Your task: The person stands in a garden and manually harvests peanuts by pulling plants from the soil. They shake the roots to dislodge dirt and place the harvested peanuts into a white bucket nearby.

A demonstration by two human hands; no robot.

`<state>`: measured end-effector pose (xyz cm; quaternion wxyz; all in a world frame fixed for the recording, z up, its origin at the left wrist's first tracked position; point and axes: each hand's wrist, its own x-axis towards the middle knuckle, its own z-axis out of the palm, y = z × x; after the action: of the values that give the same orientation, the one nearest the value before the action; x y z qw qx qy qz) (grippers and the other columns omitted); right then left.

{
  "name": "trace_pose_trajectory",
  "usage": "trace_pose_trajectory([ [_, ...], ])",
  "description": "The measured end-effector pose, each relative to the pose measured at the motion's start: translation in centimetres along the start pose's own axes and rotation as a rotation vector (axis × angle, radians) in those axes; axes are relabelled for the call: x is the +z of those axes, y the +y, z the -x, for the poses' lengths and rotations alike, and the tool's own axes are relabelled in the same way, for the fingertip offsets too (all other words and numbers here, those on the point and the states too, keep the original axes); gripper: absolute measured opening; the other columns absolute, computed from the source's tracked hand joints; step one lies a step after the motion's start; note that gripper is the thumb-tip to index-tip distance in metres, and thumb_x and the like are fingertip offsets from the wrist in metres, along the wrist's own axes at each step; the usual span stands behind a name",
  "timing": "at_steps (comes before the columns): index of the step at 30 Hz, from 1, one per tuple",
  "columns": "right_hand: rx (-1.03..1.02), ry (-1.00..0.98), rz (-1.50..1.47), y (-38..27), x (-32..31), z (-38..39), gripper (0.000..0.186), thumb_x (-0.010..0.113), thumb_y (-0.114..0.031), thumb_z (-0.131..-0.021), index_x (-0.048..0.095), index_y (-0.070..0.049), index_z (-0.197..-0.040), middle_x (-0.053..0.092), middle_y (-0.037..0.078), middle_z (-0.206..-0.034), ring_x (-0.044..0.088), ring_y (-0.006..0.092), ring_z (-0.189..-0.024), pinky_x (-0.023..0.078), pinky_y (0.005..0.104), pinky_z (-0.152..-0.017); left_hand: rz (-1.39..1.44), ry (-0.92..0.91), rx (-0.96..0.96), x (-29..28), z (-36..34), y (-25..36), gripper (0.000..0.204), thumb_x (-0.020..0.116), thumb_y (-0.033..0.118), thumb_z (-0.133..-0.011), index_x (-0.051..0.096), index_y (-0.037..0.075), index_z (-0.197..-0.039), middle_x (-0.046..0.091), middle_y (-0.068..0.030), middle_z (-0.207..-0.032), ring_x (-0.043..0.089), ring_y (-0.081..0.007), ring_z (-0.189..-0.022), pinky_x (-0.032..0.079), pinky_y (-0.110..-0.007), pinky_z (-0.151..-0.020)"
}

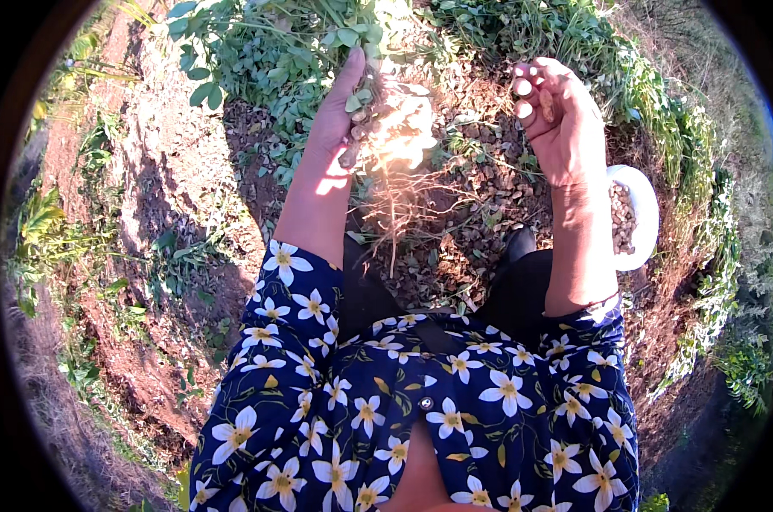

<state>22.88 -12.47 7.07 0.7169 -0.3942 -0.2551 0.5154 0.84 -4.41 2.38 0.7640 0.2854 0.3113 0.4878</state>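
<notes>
My left hand (pixel 331 124) is closed round the stems of an uprooted peanut plant (pixel 395 128). Its leaves spread out beyond my fingers, while pale pods cluster beside my palm in glaring sunlight. Thin brown roots (pixel 393 209) dangle from the cluster toward my lap. To the right, apart from the plant, my right hand (pixel 570 128) is turned palm up with curled fingers. A peanut pod (pixel 546 104) lies in it; whether more pods are under the fingers I cannot tell.
A white bucket (pixel 647 213) holding loose peanut pods stands beside my right forearm. Green plants (pixel 489 34) are heaped ahead and curve down the right side. Dry leaf litter (pixel 476 183) covers the soil before my dark boots (pixel 516 246). Bare reddish ground (pixel 139 341) lies to the left.
</notes>
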Motion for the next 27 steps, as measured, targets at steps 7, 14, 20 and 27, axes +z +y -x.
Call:
trace_pose_trajectory([
  [7, 0.324, -0.217, 0.162, 3.0, 0.3, 1.6, 0.023, 0.069, -0.024, -0.087, 0.063, -0.006, -0.100, 0.059, -0.002, -0.070, 0.054, 0.0061, -0.058, 0.044, 0.0200, -0.047, 0.365, -0.337, -0.143, -0.9, -0.2, 0.3, 0.036, 0.068, 0.032, -0.086, 0.060, 0.001, -0.101, 0.063, -0.0036, -0.081, 0.063, -0.0100, -0.070, 0.053, -0.021, -0.053],
  [14, 0.320, -0.427, 0.251, 5.5, 3.2, 3.3, 0.027, 0.069, -0.019, -0.087, 0.063, -0.001, -0.106, 0.066, 0.002, -0.089, 0.058, 0.0069, -0.073, 0.048, 0.0215, -0.067, -0.009, 0.006, -0.031, 0.1, 1.5, -0.2, 0.028, 0.070, 0.029, -0.083, 0.066, 0.005, -0.097, 0.066, -0.0022, -0.088, 0.064, -0.0102, -0.075, 0.053, -0.023, -0.064],
  [20, 0.147, -0.429, 0.599, 3.8, 2.4, 2.7, 0.024, 0.065, -0.025, -0.090, 0.067, -0.002, -0.088, 0.063, -0.002, -0.078, 0.052, 0.0048, -0.071, 0.043, 0.0211, -0.068, -0.210, 0.069, -0.018, -0.6, 0.8, 0.1, 0.034, 0.075, 0.038, -0.076, 0.067, 0.006, -0.087, 0.062, -0.0004, -0.079, 0.060, -0.0063, -0.061, 0.044, -0.018, -0.047],
  [27, 0.278, -0.300, 0.118, 1.4, 3.0, 3.4, 0.016, 0.053, -0.014, -0.090, 0.062, -0.003, -0.097, 0.060, 0.002, -0.078, 0.055, 0.0081, -0.063, 0.043, 0.0198, -0.048, 0.196, -0.011, -0.086, -2.6, 0.1, 2.0, 0.021, 0.071, 0.022, -0.082, 0.061, 0.005, -0.085, 0.066, -0.0086, -0.082, 0.067, -0.0189, -0.071, 0.059, -0.031, -0.063],
])
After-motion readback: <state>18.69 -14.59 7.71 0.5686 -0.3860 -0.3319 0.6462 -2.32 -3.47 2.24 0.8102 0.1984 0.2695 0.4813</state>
